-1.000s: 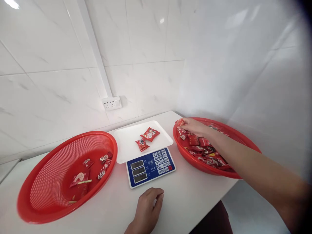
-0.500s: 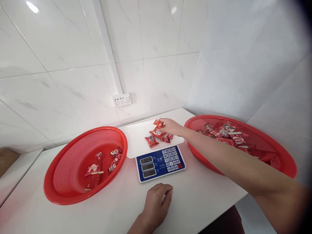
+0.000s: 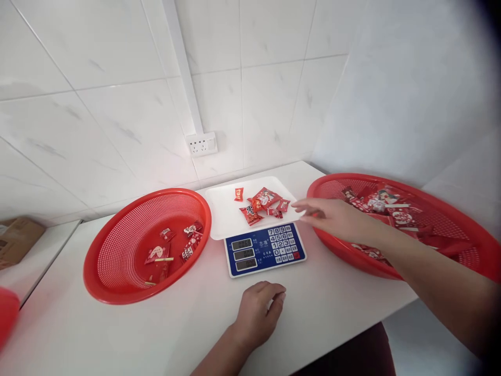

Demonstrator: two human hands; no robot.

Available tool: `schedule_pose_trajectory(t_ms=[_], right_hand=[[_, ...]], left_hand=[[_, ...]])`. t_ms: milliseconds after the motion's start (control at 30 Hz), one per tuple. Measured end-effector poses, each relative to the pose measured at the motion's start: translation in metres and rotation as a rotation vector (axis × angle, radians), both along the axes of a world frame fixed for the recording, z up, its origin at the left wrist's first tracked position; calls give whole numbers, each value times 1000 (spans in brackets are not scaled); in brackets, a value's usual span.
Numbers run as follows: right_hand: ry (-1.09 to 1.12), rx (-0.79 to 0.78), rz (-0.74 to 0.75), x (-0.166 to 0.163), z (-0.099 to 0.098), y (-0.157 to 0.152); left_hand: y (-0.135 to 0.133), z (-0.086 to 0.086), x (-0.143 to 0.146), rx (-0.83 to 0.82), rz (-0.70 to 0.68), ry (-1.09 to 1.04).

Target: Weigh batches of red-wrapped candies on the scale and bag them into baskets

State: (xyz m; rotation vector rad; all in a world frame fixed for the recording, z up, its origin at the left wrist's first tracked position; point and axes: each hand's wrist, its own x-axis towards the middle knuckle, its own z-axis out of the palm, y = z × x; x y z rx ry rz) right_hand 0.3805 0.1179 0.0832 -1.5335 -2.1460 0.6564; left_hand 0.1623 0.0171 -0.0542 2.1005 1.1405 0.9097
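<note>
My right hand [image 3: 332, 216] is at the right edge of the white scale tray [image 3: 225, 222], its fingers stretched out and apart with nothing in them. Several red candy packets [image 3: 266, 197] lie in a cluster on the tray, and a small packet [image 3: 238, 194] sits apart from them. In front of the tray is the scale's blue panel [image 3: 266, 248], with keys and three small displays. My left hand [image 3: 260, 313] rests on the table just below the panel, fingers curled in and nothing visible in them.
A red perforated basket [image 3: 92, 271] with several red packets stands on the left. Another red basket [image 3: 329, 183], fuller of packets, is on the right, partly behind my right forearm. A cardboard box [image 3: 23, 237] and a red rim [image 3: 8, 313] show at far left. A wall socket [image 3: 201, 144] is behind.
My right hand has let go of candy on the tray and drawn back rightward toward the right basket. The top display's digits have changed. My left hand stays curled on the table.
</note>
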Motion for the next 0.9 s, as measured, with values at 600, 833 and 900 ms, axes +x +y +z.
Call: schedule_pose_trajectory(t_ms=[600, 833, 900], right_hand=[[472, -254, -79, -34, -157, -98], [437, -222, -39, -35, -156, -101], [442, -216, -49, -34, -157, -101]], left_hand=[[0, 2, 3, -73, -17, 5], [3, 15, 3, 12, 55, -17], [15, 28, 2, 65, 134, -13]])
